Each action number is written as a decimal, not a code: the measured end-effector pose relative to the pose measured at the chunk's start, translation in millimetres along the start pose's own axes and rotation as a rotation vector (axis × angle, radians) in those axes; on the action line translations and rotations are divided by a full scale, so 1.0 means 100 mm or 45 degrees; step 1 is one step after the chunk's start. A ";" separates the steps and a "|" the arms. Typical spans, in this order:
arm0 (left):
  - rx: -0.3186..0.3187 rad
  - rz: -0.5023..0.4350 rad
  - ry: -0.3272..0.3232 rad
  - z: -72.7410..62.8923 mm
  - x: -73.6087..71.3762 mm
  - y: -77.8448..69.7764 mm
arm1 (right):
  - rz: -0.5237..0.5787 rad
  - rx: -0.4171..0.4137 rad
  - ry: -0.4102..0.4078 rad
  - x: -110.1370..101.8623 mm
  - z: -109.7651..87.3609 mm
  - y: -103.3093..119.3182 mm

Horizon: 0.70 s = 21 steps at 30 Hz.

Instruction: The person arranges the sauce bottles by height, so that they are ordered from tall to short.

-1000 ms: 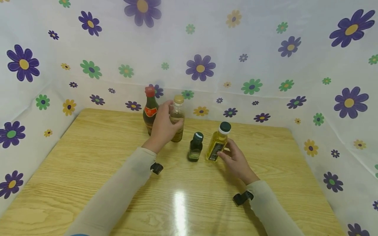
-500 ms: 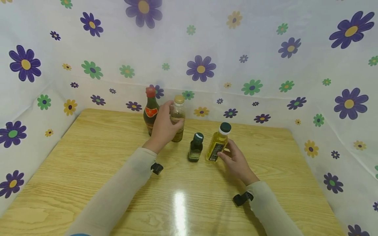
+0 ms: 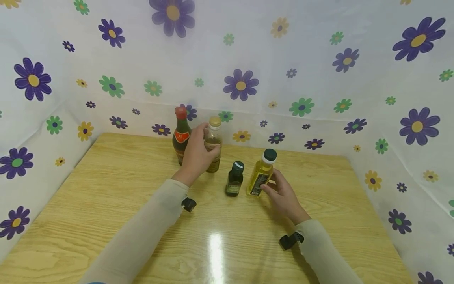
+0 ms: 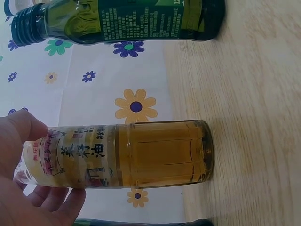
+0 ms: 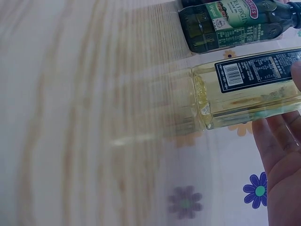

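A flowered sheet point(image 3: 213, 55) backs the wooden desk point(image 3: 106, 189). Left of the frame's centre stands a red-capped bottle point(image 3: 182, 139); at centre, the left hand point(image 3: 196, 156) grips a gold-capped bottle point(image 3: 213, 137). Just below centre stands a dark bottle point(image 3: 234, 181); right of it, the right hand point(image 3: 284, 196) grasps a yellow bottle point(image 3: 260, 175).

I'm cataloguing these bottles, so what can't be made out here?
Head view: part of the red-capped bottle, hidden by the left hand.
Head view: print on the small dark bottle, too small to read.
Left wrist view: upper end of the gold-capped bottle, mostly behind that hand.
Right wrist view: top of the yellow-oil bottle, cut off by the right edge.
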<state>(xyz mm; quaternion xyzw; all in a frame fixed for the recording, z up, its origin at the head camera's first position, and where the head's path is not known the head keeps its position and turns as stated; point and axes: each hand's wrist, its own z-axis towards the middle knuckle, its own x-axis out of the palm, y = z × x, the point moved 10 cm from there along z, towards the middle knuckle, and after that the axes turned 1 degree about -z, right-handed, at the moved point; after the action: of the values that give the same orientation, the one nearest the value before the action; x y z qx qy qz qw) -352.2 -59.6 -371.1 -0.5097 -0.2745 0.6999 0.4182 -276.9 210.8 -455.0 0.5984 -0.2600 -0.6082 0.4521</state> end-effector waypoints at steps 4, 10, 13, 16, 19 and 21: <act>-0.001 0.004 -0.007 0.00 0.00 0.00 | 0.005 -0.009 -0.006 0.00 0.00 0.00; 0.003 0.008 -0.012 0.00 0.01 -0.01 | -0.003 -0.012 -0.011 -0.01 -0.01 0.00; 0.007 0.004 -0.013 0.00 0.01 0.00 | -0.001 -0.008 -0.015 -0.01 -0.01 0.00; 0.013 0.004 -0.011 -0.01 0.02 0.00 | -0.004 -0.016 -0.013 -0.01 -0.01 0.02; 0.019 0.006 -0.011 -0.02 0.02 0.01 | -0.004 -0.025 -0.014 -0.01 -0.01 0.02; 0.024 0.003 -0.014 -0.02 0.02 0.01 | -0.002 -0.039 -0.013 -0.01 -0.01 0.03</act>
<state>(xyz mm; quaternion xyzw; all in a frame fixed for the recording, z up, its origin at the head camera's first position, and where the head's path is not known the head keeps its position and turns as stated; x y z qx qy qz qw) -350.6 -58.1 -373.7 -0.5023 -0.2694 0.7058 0.4206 -275.4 210.1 -452.2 0.5885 -0.2524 -0.6156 0.4592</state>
